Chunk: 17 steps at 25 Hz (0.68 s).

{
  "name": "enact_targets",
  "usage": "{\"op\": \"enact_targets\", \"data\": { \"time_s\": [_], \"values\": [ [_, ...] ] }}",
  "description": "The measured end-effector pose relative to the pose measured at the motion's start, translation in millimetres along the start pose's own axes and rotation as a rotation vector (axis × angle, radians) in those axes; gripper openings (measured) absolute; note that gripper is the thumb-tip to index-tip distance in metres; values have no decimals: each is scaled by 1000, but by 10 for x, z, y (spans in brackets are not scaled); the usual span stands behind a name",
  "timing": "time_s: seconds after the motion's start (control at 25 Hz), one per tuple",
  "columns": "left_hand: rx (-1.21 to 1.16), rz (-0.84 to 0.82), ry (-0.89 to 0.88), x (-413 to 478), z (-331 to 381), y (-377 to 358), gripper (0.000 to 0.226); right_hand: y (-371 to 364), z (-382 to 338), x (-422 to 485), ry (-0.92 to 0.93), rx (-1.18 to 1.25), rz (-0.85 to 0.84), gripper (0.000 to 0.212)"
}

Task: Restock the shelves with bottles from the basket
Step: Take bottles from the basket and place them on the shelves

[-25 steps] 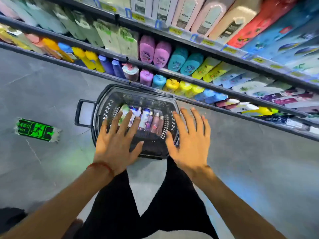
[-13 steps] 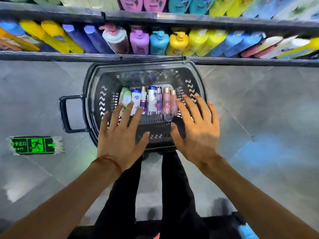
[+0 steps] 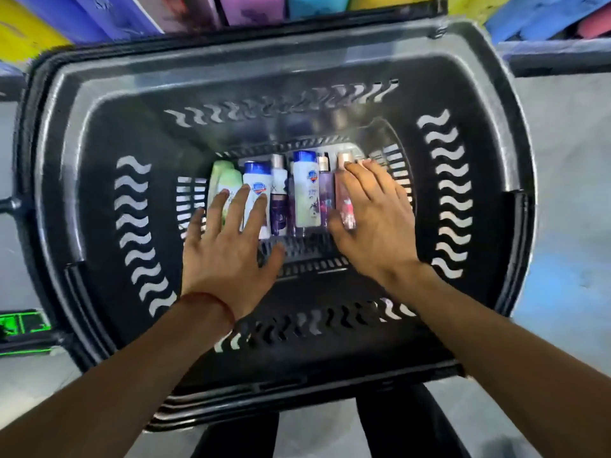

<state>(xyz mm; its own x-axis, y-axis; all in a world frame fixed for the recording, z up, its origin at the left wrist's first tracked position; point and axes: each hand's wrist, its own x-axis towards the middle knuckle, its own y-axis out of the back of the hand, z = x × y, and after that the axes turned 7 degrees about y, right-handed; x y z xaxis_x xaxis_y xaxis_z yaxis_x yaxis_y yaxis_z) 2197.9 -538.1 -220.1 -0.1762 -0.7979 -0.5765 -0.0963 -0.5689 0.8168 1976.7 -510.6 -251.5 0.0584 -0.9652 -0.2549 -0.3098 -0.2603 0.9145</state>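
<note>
A black plastic basket [image 3: 99, 133] stands on the floor below me and fills most of the view. Several bottles lie side by side on its bottom: a green one [image 3: 226, 180], a white one with a blue cap [image 3: 256, 183], a taller white one with a blue cap [image 3: 305, 190], purple ones and a pink one [image 3: 344, 200]. My left hand [image 3: 228, 256] is inside the basket with fingers spread, fingertips over the green and white bottles. My right hand [image 3: 373, 219] is spread over the pink bottle, thumb beside it. Neither hand grips anything.
The lowest shelf edge [image 3: 558, 61] runs just behind the basket, with yellow, purple, blue and pink bottles above it. A green exit sign sticker [image 3: 20, 325] lies on the grey floor at left. My dark trouser legs [image 3: 406, 424] show below the basket.
The camera has dropped much closer to the basket. Both hands have moved from above the near rim down into the basket, onto the bottles.
</note>
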Motion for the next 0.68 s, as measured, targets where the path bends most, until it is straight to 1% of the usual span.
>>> {"op": "enact_targets", "data": {
  "time_s": [0.08,0.16,0.2,0.28,0.4,0.48,0.52,0.68],
  "values": [
    [16,-18,-4,136,-83,-137,76,-405,97,263,-109,97,-110,54],
    [20,-34,9,208,-175,-205,77,-823,154,498,-252,330,-213,56],
    [16,-38,13,223,-200,-214,77,-1006,160,586,-314,460,-238,55],
    [-8,-43,23,234,-270,-232,76,-1310,129,757,-439,600,-246,56],
    [-43,-38,19,196,-357,-239,75,-1542,74,896,-600,666,-220,66],
    [-43,-63,26,198,-415,-254,74,-1606,67,929,-649,671,-228,67],
    [-39,-76,31,208,-437,-255,74,-1630,85,928,-649,657,-248,66],
    [-51,-92,49,237,-492,-208,74,-1460,60,853,-600,601,-413,61]
  ]
}}
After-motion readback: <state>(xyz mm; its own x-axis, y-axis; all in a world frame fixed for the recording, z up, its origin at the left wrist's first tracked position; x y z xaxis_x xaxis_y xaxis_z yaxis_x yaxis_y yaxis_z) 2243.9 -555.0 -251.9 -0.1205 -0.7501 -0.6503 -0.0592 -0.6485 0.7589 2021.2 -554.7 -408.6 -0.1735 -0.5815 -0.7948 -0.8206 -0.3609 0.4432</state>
